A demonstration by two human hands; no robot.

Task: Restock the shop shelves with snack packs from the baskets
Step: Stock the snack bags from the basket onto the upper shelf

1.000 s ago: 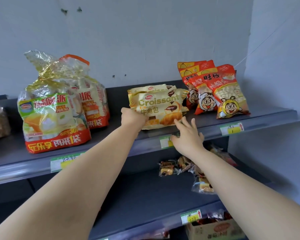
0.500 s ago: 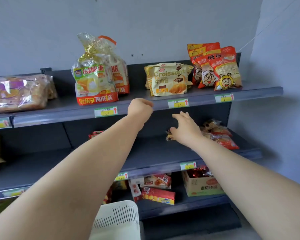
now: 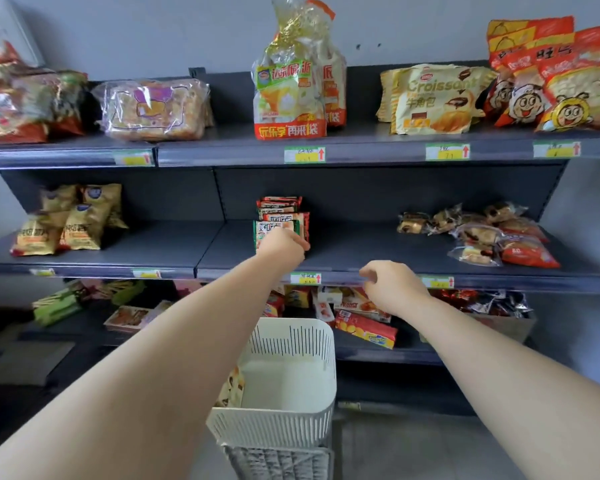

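The cream croissant packs (image 3: 437,98) stand on the top shelf (image 3: 361,152), right of centre. My left hand (image 3: 283,245) is curled into a loose fist with nothing in it, just in front of a stack of red and green snack packs (image 3: 280,216) on the middle shelf (image 3: 361,249). My right hand (image 3: 392,289) hovers lower, at the middle shelf's front edge, fingers loosely bent and apart, holding nothing. Below my arms stands a white slotted basket (image 3: 291,414) with one snack pack (image 3: 231,389) at its left side.
Top shelf holds tall bread bags (image 3: 288,98), orange cartoon packs (image 3: 551,81) and wrapped bread (image 3: 153,110). Yellow packs (image 3: 70,220) and small cakes (image 3: 482,233) lie on the middle shelf. Boxes and biscuits (image 3: 364,329) fill the bottom shelf. A second basket (image 3: 278,462) sits under the white one.
Both hands have left the croissant packs on the top shelf and come down to middle-shelf height. The view has pulled back and tilted down, showing the baskets.
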